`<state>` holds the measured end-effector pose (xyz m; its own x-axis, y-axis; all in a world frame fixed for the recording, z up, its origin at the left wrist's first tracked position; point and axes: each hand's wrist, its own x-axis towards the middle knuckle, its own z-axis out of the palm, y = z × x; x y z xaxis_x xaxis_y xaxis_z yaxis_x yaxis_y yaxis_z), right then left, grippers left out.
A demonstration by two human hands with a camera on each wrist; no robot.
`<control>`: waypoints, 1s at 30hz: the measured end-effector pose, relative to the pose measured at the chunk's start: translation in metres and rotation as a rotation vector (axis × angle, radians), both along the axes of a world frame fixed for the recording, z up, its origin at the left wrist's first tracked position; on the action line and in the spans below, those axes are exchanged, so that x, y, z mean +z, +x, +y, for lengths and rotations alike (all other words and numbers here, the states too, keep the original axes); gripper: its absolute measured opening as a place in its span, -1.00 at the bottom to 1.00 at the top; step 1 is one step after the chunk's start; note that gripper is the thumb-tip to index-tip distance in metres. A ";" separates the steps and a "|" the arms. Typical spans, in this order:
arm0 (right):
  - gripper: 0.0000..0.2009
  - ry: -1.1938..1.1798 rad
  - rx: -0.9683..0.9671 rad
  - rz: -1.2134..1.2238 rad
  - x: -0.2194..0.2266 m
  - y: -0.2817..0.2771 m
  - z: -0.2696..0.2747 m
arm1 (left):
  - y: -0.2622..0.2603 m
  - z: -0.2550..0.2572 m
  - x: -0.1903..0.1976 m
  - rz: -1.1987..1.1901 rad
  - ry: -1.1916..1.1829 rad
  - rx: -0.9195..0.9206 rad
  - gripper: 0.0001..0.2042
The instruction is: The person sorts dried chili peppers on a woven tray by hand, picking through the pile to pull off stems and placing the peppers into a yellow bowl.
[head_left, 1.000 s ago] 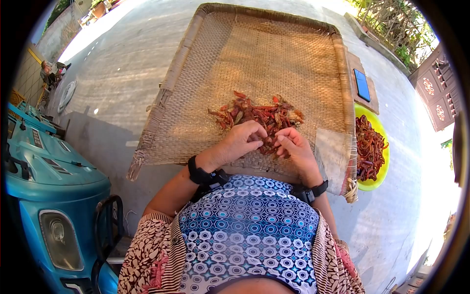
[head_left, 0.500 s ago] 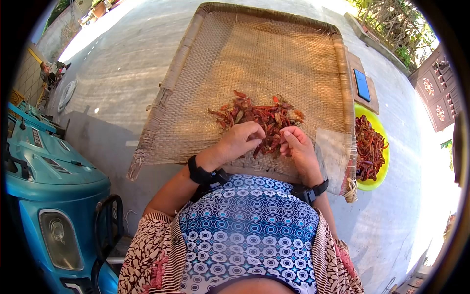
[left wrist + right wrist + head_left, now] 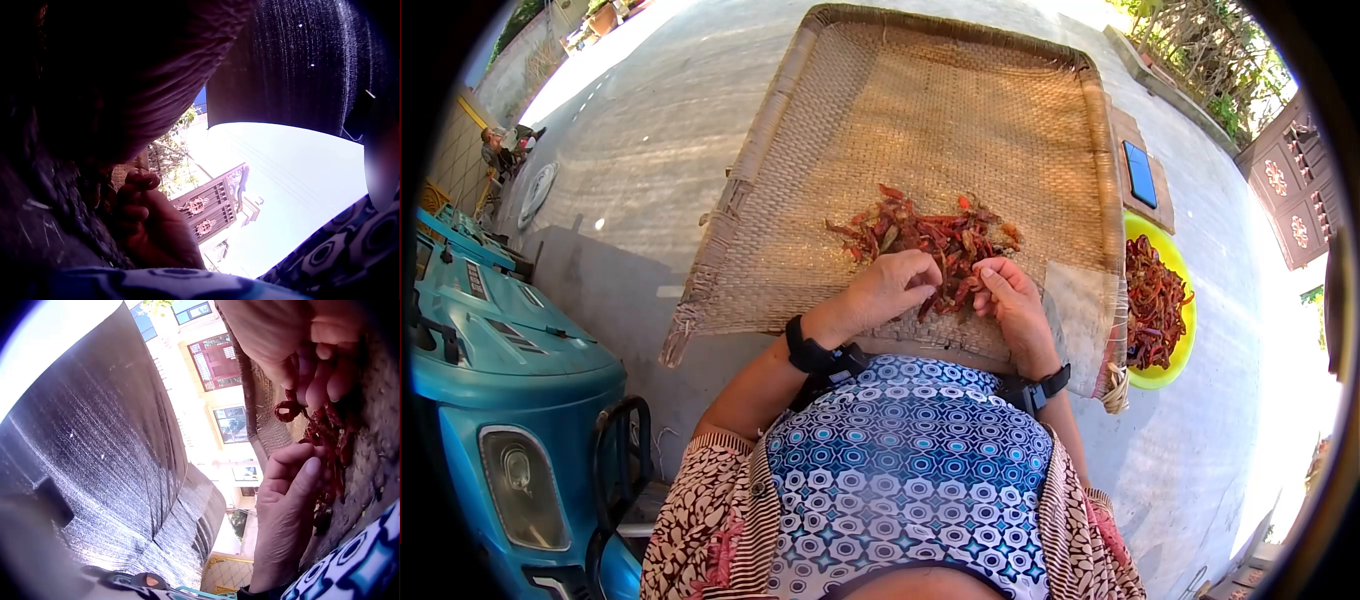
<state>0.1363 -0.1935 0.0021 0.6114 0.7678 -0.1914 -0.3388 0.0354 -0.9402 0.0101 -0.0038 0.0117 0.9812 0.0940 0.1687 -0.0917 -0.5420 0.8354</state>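
Observation:
A loose heap of dried red chilies (image 3: 925, 235) lies on the near part of a woven bamboo tray (image 3: 940, 110). My left hand (image 3: 895, 283) is at the near edge of the heap, its fingers and thumb curled round a dried chili that they mostly hide. Just to its right, my right hand (image 3: 1010, 305) pinches a dried chili (image 3: 287, 409) between thumb and fingers; its curled end shows in the right wrist view. In the left wrist view the near hand is mostly dark, and my right hand (image 3: 156, 225) appears beyond it with fingers bent.
To the right of the tray, a yellow-green basin (image 3: 1185, 345) holds more dried red chilies. A phone (image 3: 1139, 174) lies on a board (image 3: 1162, 212) behind it. A teal vehicle (image 3: 510, 365) stands close on the left, and a person (image 3: 500, 150) sits far off.
My right hand has shifted slightly right, widening the gap between the hands, then stays nearly still. My left hand and the chili heap stay almost in place.

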 end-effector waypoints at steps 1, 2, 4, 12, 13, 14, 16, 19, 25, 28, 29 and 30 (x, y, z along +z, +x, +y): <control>-0.82 0.003 0.000 0.004 0.000 0.000 0.000 | 0.000 0.000 0.001 0.008 -0.004 0.000 -0.89; -0.82 0.007 0.000 0.007 0.000 0.000 0.000 | 0.000 0.000 0.002 0.016 -0.009 0.001 -0.90; -0.83 0.005 0.000 0.012 0.000 0.000 0.000 | 0.000 -0.001 0.002 0.008 -0.013 0.001 -0.90; -0.84 -0.052 0.013 -0.018 0.009 -0.004 0.000 | 0.002 0.001 -0.004 -0.024 0.033 0.007 -0.90; -0.84 -0.057 0.012 -0.016 0.010 -0.004 0.000 | 0.002 0.001 -0.004 -0.026 0.038 0.007 -0.90; -0.84 -0.062 0.011 -0.013 0.010 -0.005 0.000 | 0.002 0.001 -0.004 -0.027 0.043 0.007 -0.90; -0.84 -0.063 0.021 -0.016 0.008 -0.003 0.000 | 0.002 0.001 -0.004 -0.032 0.038 0.004 -0.91; -0.84 -0.055 0.038 -0.027 0.007 -0.002 0.000 | 0.001 0.001 -0.004 -0.041 0.034 0.001 -0.91; -0.84 -0.043 0.031 -0.017 0.005 -0.002 -0.001 | 0.001 0.001 -0.004 -0.046 0.044 0.000 -0.92; -0.85 -0.045 0.013 0.004 0.006 -0.003 -0.001 | 0.002 0.002 -0.005 -0.058 0.042 0.005 -0.92; -0.85 -0.048 0.007 0.009 0.007 -0.003 -0.001 | 0.001 0.002 -0.006 -0.064 0.040 0.007 -0.92; -0.85 -0.048 0.006 0.010 0.007 -0.003 -0.001 | 0.001 0.002 -0.006 -0.065 0.056 0.008 -0.92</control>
